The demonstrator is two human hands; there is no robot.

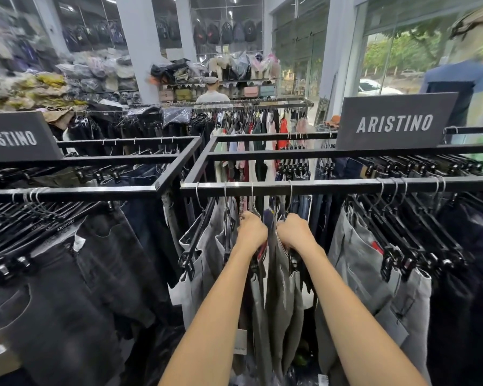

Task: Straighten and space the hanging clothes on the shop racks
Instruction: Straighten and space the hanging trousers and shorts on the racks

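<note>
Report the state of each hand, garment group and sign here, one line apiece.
Left hand: curled, gripping the grey hanging trousers at their top.
Right hand: curled, gripping the same trousers beside it.
Grey hanging trousers: on the steel rail, bunched together.
Black jeans: hanging, tightly packed.
Light grey jeans: hanging, clipped, crowded.
Black ARISTINO sign: upright.

A black sign [396, 122] on top of the right rack [332, 186] reads "ARISTINO" in white. The left sign [17, 137], cut by the frame edge, shows "RISTINO". A black hanger [65, 225] carries small "ARISTINO" lettering.
</note>
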